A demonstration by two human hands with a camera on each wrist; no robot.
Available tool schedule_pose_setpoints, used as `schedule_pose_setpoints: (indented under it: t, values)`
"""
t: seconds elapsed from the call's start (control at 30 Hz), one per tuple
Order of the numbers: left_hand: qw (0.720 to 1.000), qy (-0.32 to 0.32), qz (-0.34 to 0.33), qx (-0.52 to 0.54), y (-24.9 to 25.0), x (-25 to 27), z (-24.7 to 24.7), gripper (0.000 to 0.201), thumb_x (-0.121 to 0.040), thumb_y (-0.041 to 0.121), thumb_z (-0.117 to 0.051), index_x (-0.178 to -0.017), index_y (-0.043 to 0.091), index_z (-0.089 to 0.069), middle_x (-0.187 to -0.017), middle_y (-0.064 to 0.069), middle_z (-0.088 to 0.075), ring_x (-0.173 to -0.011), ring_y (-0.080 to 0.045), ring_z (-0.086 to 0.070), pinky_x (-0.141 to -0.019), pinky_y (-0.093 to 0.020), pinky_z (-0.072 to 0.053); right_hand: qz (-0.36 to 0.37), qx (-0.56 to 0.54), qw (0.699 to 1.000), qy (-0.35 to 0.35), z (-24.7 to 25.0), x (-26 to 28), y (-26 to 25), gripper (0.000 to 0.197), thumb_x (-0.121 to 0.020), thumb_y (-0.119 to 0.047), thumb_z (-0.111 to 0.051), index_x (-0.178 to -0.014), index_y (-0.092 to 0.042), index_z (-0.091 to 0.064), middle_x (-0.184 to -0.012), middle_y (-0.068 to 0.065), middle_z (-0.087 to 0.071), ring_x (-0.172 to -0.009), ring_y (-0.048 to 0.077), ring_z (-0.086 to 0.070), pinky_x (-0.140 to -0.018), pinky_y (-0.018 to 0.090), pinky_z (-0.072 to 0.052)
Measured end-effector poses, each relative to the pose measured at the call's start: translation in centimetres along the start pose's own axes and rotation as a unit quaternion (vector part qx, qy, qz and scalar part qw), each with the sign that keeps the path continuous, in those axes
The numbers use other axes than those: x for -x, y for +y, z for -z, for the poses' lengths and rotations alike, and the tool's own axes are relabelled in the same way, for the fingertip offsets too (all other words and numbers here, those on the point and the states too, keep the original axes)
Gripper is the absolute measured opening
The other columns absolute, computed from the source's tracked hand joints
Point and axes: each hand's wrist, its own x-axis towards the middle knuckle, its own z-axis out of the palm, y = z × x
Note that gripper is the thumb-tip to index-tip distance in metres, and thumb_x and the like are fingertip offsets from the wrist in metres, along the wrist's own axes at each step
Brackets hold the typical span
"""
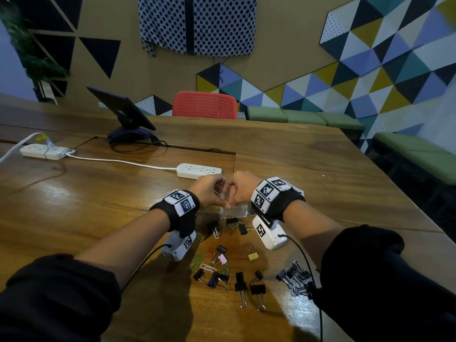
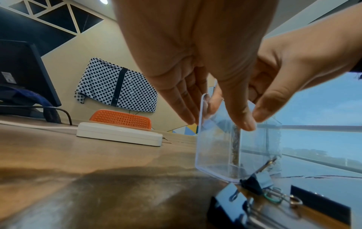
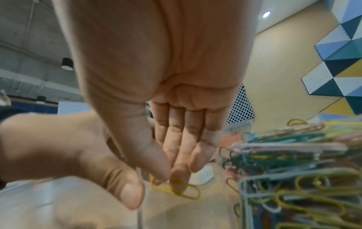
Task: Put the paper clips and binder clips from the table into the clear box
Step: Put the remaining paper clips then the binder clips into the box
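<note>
Wood-grain brown bench (image 1: 283,154) carries everything, and most of the job looks undone: black binder clips (image 1: 246,283) and coloured wire paper clips (image 1: 204,257) lie scattered near the person. Beyond them stands the small clear plastic box (image 2: 217,144), with clips touching its base outside; I cannot tell how much is inside. The left hand (image 1: 208,191) holds the box's rim, fingers (image 2: 184,108) fairly straight and close together, the thumb opposite them. The right hand (image 1: 243,187) hangs above the opening, its fingers (image 3: 181,172) pinching one thin yellow paper clip (image 3: 176,188), not yet dropped.
</note>
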Motion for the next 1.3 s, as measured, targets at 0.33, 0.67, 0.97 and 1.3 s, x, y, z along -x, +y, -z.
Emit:
schedule_pose_setpoints:
  t: [0.33, 0.67, 0.97, 1.3]
  values:
    - [1.0, -0.02, -0.014, -0.004, 0.3, 0.0, 0.5, 0.054, -0.066, 0.02, -0.081, -0.113, 0.012, -0.055, -0.099, 0.001, -0.057, -0.096, -0.019, -0.059, -0.086, -0.033, -0.053, -0.03, -0.192, 0.966, 0.17, 2.1, 1.5, 4.0, 0.016, -0.08, 0.003, -0.064, -0.087, -0.01, -0.07, -0.089, 0.006, -0.069, -0.07, 0.007, -0.059, -0.066, 0.021, -0.054]
    - [0.999, -0.042, 0.013, 0.002, 0.4, -0.5, 0.3, 0.072, -0.075, 0.011, -0.073, -0.138, 0.015, -0.038, -0.124, -0.002, -0.056, -0.117, -0.018, -0.052, -0.1, -0.032, -0.044, -0.062, -0.082, 0.973, 0.206, 1.1, 2.5, 7.1, 0.02, -0.086, -0.001, -0.058, -0.081, -0.015, -0.072, -0.09, 0.0, -0.071, -0.079, 0.01, -0.065, -0.076, 0.02, -0.054]
    - [0.995, -0.024, 0.057, -0.075, -0.3, 2.1, 1.0, 0.087, -0.077, 0.025, -0.072, -0.146, 0.019, -0.019, -0.142, -0.009, -0.041, -0.127, -0.023, -0.044, -0.102, -0.034, -0.04, -0.009, -0.115, 0.967, 0.227, 0.7, 5.0, 6.9, 0.026, -0.087, -0.001, -0.052, -0.093, -0.018, -0.071, -0.094, -0.004, -0.064, -0.075, 0.008, -0.06, -0.058, 0.01, -0.045]
    - [0.95, -0.224, 0.092, -0.198, -0.8, 9.1, 1.4, 0.061, -0.075, 0.036, -0.071, -0.128, 0.024, -0.043, -0.125, 0.001, -0.045, -0.1, -0.011, -0.043, -0.084, -0.024, -0.041, 0.064, 0.017, 0.997, 0.037, -3.6, 6.1, 3.9, 0.018, -0.086, -0.017, -0.062, -0.103, -0.019, -0.068, -0.108, -0.005, -0.065, -0.096, 0.006, -0.058, -0.084, 0.02, -0.048]
